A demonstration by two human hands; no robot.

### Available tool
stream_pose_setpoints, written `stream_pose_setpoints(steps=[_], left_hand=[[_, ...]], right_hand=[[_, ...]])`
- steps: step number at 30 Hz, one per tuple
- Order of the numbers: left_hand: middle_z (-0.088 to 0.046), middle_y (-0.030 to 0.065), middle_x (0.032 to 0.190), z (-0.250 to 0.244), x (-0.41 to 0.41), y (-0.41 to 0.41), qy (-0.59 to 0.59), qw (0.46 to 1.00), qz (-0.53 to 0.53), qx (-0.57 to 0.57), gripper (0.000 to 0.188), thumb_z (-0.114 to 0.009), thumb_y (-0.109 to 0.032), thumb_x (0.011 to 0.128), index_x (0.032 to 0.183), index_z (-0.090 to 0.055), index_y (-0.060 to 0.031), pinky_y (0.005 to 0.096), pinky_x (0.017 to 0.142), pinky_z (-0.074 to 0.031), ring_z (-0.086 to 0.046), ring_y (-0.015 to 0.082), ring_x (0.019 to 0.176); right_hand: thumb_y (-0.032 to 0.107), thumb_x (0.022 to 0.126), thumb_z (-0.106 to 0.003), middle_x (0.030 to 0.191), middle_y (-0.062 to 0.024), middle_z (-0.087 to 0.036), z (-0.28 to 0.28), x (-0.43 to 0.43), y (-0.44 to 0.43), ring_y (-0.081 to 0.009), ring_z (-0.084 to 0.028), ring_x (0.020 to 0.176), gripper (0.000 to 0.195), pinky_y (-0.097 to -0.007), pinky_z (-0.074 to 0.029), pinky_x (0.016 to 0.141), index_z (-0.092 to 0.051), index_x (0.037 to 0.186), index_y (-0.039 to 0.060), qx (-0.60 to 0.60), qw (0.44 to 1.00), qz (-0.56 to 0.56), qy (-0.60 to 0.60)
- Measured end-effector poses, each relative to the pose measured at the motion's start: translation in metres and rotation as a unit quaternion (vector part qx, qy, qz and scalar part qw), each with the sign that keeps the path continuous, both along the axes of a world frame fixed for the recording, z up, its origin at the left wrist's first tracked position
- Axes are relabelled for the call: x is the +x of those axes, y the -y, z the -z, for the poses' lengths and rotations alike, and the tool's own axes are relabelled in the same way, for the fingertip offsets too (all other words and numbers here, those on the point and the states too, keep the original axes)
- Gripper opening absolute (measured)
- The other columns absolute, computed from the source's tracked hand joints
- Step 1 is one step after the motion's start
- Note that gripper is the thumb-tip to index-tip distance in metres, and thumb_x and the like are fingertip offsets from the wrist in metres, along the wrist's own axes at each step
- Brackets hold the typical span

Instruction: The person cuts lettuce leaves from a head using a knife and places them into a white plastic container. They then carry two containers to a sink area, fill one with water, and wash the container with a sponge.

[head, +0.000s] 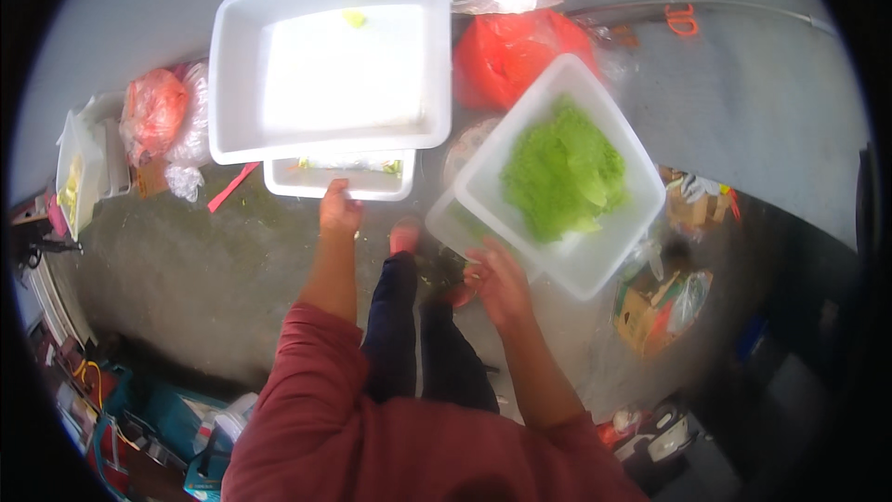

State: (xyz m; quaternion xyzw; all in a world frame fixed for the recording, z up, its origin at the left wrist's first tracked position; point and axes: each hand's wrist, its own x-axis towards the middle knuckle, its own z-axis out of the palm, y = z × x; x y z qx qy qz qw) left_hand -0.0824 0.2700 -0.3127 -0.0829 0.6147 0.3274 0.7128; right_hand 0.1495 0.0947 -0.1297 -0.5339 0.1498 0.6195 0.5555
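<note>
A large white plastic tub lies in front of me with one scrap of green leaf inside. Partly under it, a smaller white tray holds bits of greens. My left hand is at that tray's near rim, fingers curled; whether it grips the rim is unclear. To the right, a tilted white tub contains green leaf lettuce. Beneath it sits a translucent container. Beside that container's near edge is my right hand, its fingers bent and blurred; I cannot tell whether they hold anything.
A red plastic bag stands behind the tubs. Other bags and a container of pale greens are at left. An open cardboard box is on the floor at right. Orange-handled scissors are at upper right.
</note>
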Motion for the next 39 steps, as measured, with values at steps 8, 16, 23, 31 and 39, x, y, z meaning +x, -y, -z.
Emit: stream_pose_setpoints(steps=[8,16,23,31,39], left_hand=[[-0.058,0.0019,0.089,-0.053,-0.084,0.027,-0.038,0.997,-0.015,0.06,0.029,-0.055,-0.009,0.074,0.103,-0.051,-0.0086,0.0252,0.048,-0.038,-0.056,0.0163,0.074],[-0.057,0.0038,0.101,-0.161,-0.203,0.104,-0.055,0.981,0.105,0.155,0.03,-0.043,-0.027,0.092,0.114,-0.048,-0.0068,0.0253,0.052,-0.042,-0.056,0.0158,0.081],[-0.054,0.0097,0.116,-0.207,-0.251,0.162,0.04,0.953,0.262,0.145,0.04,-0.048,-0.03,0.089,0.12,-0.048,-0.0042,0.0351,0.087,-0.044,-0.052,0.0234,0.105],[-0.057,0.0098,0.108,-0.211,-0.216,0.206,0.11,0.843,0.513,0.123,0.036,-0.05,-0.026,0.088,0.116,-0.051,-0.0029,0.0347,0.081,-0.046,-0.055,0.0235,0.097],[-0.061,0.0099,0.101,-0.2,-0.163,0.302,0.17,0.686,0.692,0.148,0.033,-0.052,-0.022,0.086,0.112,-0.054,-0.0017,0.0342,0.074,-0.047,-0.058,0.0235,0.089]], right_hand=[[0.016,0.088,-0.054,0.101,-0.0133,-0.06,-0.021,-0.021,-0.004,-0.0162,-0.06,0.076,0.036,-0.0279,-0.05,0.066,-0.044,0.12,0.0034,-0.007,0.998,-0.011,0.056],[0.009,0.081,-0.06,0.117,-0.0096,-0.054,-0.089,-0.082,0.013,-0.0165,-0.055,0.096,0.055,-0.0281,-0.046,0.081,-0.038,0.13,0.0014,0.127,0.967,-0.091,0.2],[0.022,0.071,-0.072,0.126,-0.0155,-0.044,-0.112,-0.163,0.126,-0.0203,-0.048,0.104,0.081,-0.0332,-0.044,0.085,-0.028,0.137,0.0045,0.13,0.966,-0.044,0.219],[0.0,0.074,-0.065,0.102,-0.0095,-0.059,-0.123,-0.262,0.274,-0.0163,-0.058,0.088,0.042,-0.0298,-0.049,0.074,-0.05,0.113,0.0002,-0.036,0.958,0.224,0.175],[-0.006,0.073,-0.058,0.096,-0.0148,-0.059,-0.114,-0.381,0.372,-0.0252,-0.06,0.084,0.038,-0.036,-0.051,0.073,-0.051,0.11,-0.0034,-0.15,0.879,0.449,0.059]])
